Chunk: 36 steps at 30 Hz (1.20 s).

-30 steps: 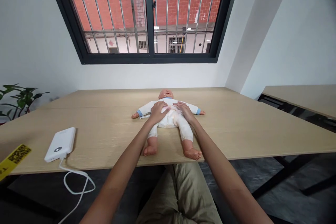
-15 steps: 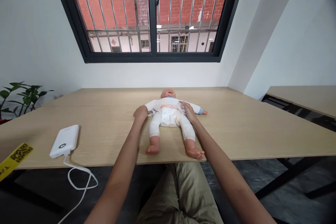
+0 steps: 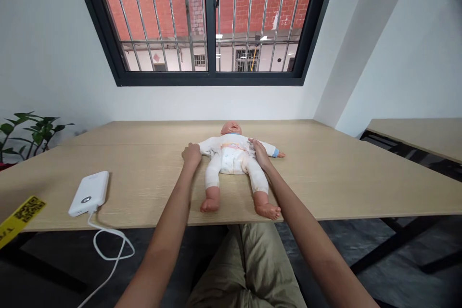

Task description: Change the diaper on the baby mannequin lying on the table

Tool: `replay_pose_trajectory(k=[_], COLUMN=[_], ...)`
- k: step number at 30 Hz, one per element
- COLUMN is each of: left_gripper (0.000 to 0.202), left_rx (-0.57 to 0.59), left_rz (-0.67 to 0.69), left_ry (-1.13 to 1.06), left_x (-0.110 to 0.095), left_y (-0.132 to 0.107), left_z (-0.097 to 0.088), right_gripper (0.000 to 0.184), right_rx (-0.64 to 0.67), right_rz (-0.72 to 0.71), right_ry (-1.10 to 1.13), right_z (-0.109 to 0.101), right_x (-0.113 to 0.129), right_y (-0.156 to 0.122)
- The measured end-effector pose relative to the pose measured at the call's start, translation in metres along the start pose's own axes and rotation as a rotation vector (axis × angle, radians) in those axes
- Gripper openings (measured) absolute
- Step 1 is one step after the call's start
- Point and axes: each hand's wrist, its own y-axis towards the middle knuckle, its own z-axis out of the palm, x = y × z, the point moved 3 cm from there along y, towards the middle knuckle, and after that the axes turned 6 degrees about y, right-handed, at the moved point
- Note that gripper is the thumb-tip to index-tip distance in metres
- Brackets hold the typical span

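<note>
A baby doll lies on its back on the wooden table, head toward the window and bare feet near the front edge. It wears white clothing with blue at the neck and cuff. My left hand is closed around the end of the doll's arm on the left, hiding its cuff and hand. Against the doll's side and hip on the right rests my right hand, its fingers stretched onto the clothing. The doll's other arm reaches out to the right, its small hand showing.
On the left of the table is a white power bank with a white cable hanging over the front edge. A yellow tag juts in at the far left, below a potted plant. Another table stands at right.
My left hand has shifted slightly left and up, with the doll's sleeve drawn a little outward. My right hand has moved slightly, its fingers a bit farther right on the clothing.
</note>
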Motion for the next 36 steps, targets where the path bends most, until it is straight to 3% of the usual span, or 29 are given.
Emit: replay_pose_trajectory(k=[4,7,12,15,18,23,30,36], left_gripper=[0.013,0.013,0.017,0.030,0.040,0.032,0.018,0.011], left_rx=[-0.072,-0.060,0.153,0.234,0.266,0.300,0.292,0.320], left_rz=[0.134,0.292,0.527,0.531,0.506,0.496,0.487,0.523], left_ry=[-0.150,-0.295,-0.733,-0.820,-0.801,-0.764,-0.731,-0.694], left_x=[-0.013,-0.028,-0.049,-0.053,-0.058,-0.066,-0.077,-0.083], left_y=[0.001,0.001,-0.002,-0.004,-0.005,-0.003,0.006,0.011], left_z=[-0.009,-0.010,0.008,0.022,0.032,0.041,0.045,0.042], right_gripper=[0.062,0.061,0.042,0.034,0.029,0.024,0.026,0.039], right_rx=[-0.003,0.034,0.236,0.369,0.386,0.393,0.354,0.320], right_rz=[0.007,-0.028,-0.152,-0.258,-0.313,-0.342,-0.283,-0.193], right_ry=[0.029,0.043,0.050,-0.059,-0.192,-0.281,-0.110,0.038], right_z=[-0.001,0.001,0.017,0.028,0.032,0.034,0.028,0.025], right_x=[0.005,0.016,0.036,0.038,0.034,0.030,0.033,0.030], right_y=[-0.001,-0.001,-0.002,-0.006,-0.007,-0.007,-0.012,-0.013])
